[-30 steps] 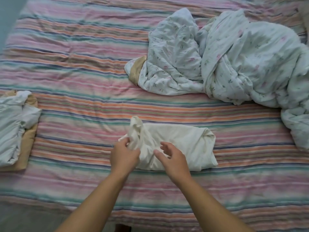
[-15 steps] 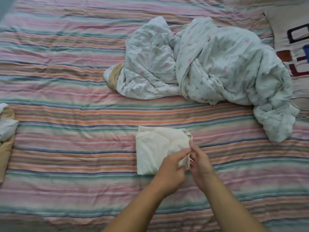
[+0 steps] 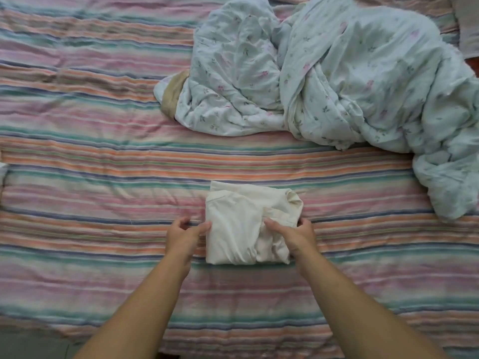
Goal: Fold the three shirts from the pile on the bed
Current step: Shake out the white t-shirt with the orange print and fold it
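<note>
A cream shirt (image 3: 238, 218) lies folded into a compact square on the striped bed sheet (image 3: 103, 177), just in front of me. My left hand (image 3: 185, 235) is at the square's left edge, thumb and fingers pinching it. My right hand (image 3: 293, 235) lies over the bunched right side, thumb on top and fingers curled around the edge. A tan shirt (image 3: 172, 93) pokes out from under the crumpled quilt further back. A sliver of white cloth (image 3: 3, 172) shows at the left frame edge.
A crumpled pale floral quilt (image 3: 337, 81) fills the back right of the bed and trails down the right side. The bed's near edge (image 3: 51, 335) runs along the bottom left, with floor beyond. A pillow corner (image 3: 466, 27) sits at the top right.
The long cream shirt has been folded over from the left into a square. My hands moved from its right edge to either side. The folded stack at the left slid almost out of view.
</note>
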The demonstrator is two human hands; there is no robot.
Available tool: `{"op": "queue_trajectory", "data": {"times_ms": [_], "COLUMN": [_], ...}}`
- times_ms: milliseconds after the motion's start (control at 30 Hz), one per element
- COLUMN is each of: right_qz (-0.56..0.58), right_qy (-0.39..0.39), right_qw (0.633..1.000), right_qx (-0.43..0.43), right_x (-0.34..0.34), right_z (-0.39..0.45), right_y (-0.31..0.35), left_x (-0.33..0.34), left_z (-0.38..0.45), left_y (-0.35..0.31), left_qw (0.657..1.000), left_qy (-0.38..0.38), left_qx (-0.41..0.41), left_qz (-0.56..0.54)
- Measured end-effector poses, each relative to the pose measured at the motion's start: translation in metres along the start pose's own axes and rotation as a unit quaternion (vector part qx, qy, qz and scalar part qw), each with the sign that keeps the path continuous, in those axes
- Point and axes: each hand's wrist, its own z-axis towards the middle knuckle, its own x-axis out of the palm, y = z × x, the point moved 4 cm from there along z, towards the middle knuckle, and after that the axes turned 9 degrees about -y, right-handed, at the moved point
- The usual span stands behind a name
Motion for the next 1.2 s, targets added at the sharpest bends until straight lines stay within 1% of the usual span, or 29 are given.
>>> {"op": "queue_trajectory", "data": {"times_ms": [100,200,300,433,500,600,733,800,867,1000,1100,1200], "right_qz": [0.028,0.059,0.053,0.016,0.005,0.0,-0.018,-0.027,-0.031,-0.058,-0.102,-0.153], "right_qy": [0.035,0.034,0.049,0.087,0.115,0.149,0.195,0.225,0.252,0.277,0.281,0.287], "right_qw": [0.999,0.998,0.997,0.994,0.989,0.982,0.969,0.962,0.956,0.946,0.932,0.907], "right_qx": [0.003,0.002,-0.007,-0.063,-0.088,-0.114,-0.149,-0.152,-0.147,-0.155,-0.205,-0.267], "right_x": [0.01,0.02,0.031,0.042,0.054,0.081,0.131,0.158,0.185,0.241,0.291,0.345], "right_z": [-0.001,-0.006,-0.016,-0.037,-0.053,-0.081,-0.126,-0.151,-0.176,-0.223,-0.258,-0.295], "right_y": [0.006,0.013,0.023,0.047,0.062,0.088,0.123,0.135,0.144,0.161,0.173,0.186], "left_x": [0.009,0.015,0.013,-0.006,-0.027,-0.07,-0.134,-0.166,-0.198,-0.267,-0.318,-0.365], "left_z": [0.002,-0.005,-0.007,-0.005,-0.005,-0.001,0.006,0.012,0.019,0.037,0.049,0.062], "left_y": [-0.002,-0.005,-0.009,-0.013,-0.016,-0.025,-0.042,-0.053,-0.061,-0.07,-0.073,-0.076], "left_qw": [1.0,0.998,0.995,0.986,0.983,0.973,0.938,0.924,0.922,0.918,0.904,0.882], "left_qy": [0.023,0.054,0.098,0.151,0.15,0.144,0.179,0.191,0.179,0.105,0.061,0.005], "left_qx": [0.001,0.008,-0.03,-0.07,-0.084,-0.085,-0.083,-0.072,-0.051,-0.016,0.017,0.049], "left_qz": [0.013,0.037,0.02,-0.021,-0.064,-0.161,-0.286,-0.323,-0.34,-0.382,-0.422,-0.468]}}
